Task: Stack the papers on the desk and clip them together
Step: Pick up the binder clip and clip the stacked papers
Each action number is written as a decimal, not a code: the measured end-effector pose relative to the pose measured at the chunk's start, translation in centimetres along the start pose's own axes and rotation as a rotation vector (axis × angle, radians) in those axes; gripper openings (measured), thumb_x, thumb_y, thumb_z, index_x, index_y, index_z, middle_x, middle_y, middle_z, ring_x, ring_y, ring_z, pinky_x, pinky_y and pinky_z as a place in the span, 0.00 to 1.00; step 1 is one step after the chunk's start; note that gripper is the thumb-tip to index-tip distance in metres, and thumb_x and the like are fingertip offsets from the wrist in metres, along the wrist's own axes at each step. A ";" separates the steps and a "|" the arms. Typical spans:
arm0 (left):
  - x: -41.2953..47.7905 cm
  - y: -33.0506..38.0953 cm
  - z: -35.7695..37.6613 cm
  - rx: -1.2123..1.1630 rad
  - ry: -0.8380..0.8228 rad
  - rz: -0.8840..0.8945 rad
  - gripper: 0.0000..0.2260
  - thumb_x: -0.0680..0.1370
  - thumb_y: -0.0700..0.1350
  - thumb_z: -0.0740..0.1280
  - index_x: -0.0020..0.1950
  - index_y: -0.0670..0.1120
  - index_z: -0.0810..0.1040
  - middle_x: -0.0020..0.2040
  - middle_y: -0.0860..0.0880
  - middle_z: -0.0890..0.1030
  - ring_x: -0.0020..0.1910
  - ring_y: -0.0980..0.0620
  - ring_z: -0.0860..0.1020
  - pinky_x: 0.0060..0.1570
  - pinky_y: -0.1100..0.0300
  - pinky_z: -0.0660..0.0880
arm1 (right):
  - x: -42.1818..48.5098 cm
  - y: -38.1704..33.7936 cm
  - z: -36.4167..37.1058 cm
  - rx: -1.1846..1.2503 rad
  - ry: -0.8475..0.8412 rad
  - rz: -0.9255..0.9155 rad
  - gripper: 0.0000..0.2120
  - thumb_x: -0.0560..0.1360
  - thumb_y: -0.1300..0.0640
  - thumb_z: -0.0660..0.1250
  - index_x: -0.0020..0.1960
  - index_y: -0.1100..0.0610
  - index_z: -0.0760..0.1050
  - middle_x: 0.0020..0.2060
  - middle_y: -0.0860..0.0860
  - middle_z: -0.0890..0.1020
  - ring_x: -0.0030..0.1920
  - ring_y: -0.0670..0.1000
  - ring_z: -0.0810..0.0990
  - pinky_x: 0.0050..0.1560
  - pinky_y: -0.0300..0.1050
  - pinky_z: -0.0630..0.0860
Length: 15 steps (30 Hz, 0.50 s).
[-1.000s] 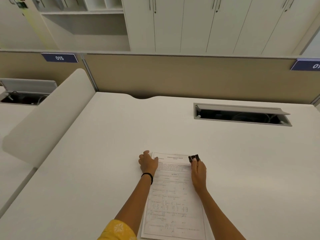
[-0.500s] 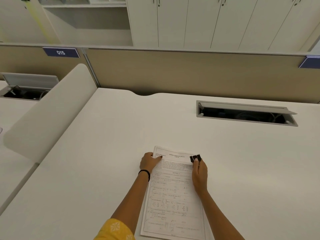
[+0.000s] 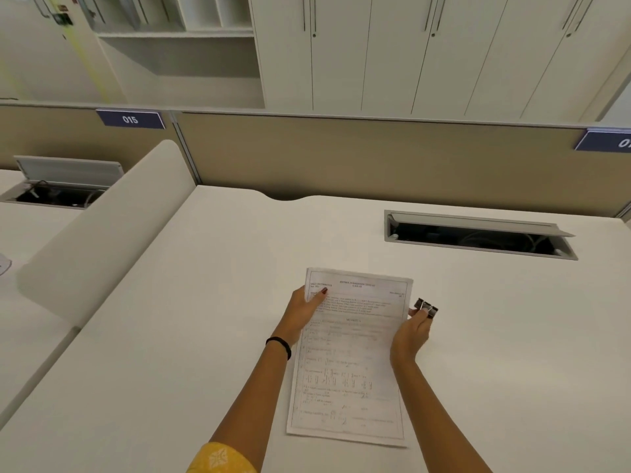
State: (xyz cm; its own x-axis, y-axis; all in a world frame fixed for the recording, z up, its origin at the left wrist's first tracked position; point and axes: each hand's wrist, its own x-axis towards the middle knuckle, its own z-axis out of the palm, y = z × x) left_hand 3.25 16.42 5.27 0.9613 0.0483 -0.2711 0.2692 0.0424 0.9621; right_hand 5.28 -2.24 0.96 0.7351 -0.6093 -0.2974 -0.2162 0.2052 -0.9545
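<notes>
A stack of printed papers (image 3: 351, 363) lies on the white desk (image 3: 205, 319), lengthwise away from me. My left hand (image 3: 305, 310) grips the stack's upper left edge, thumb on top of the sheet. My right hand (image 3: 411, 332) sits at the stack's upper right edge and pinches a black binder clip (image 3: 425, 307) between its fingertips, just off the paper's right side. The clip is not on the papers.
An open cable tray (image 3: 478, 235) is sunk into the desk at the back right. A curved white divider panel (image 3: 102, 230) borders the desk on the left, and a tan partition wall (image 3: 375, 158) runs along the back.
My right hand moved with the clip from over the paper's top right to just beyond its right edge. My left hand shifted onto the upper left corner and took hold of it.
</notes>
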 end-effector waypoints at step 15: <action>-3.4 9.2 2.7 -0.047 0.154 0.411 0.05 0.77 0.47 0.64 0.50 0.51 0.78 0.43 0.50 0.81 0.40 0.54 0.80 0.35 0.67 0.77 | -3.8 -11.4 -0.2 0.212 -0.115 -0.333 0.21 0.74 0.42 0.46 0.50 0.56 0.68 0.38 0.48 0.77 0.38 0.47 0.77 0.37 0.39 0.73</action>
State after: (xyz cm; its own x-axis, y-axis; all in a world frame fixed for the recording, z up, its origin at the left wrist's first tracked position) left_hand 2.63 13.94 15.15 0.9672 0.2184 0.1296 -0.1402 0.0338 0.9895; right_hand 4.83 -2.45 12.93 0.8124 -0.5816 0.0428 0.1743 0.1722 -0.9695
